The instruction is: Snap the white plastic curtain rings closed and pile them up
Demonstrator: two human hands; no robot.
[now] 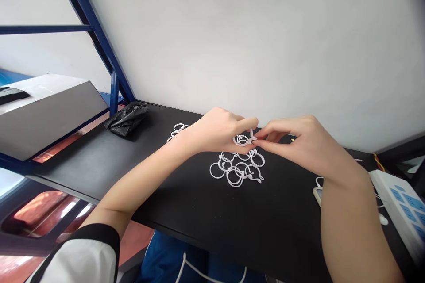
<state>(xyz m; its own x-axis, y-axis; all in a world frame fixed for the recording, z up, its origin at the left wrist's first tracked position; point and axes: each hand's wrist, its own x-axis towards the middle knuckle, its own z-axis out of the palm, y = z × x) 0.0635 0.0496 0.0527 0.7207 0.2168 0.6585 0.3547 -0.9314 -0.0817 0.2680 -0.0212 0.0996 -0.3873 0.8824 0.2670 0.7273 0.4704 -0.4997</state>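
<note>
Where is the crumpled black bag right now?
In the head view, the black bag lies at the far left of the table, beside the blue post, left of the left hand.

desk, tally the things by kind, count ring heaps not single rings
white ring heaps: 2
held ring, in left hand and right hand: 1
black bag: 1
power strip: 1
half-hidden device: 1
total: 6
</note>
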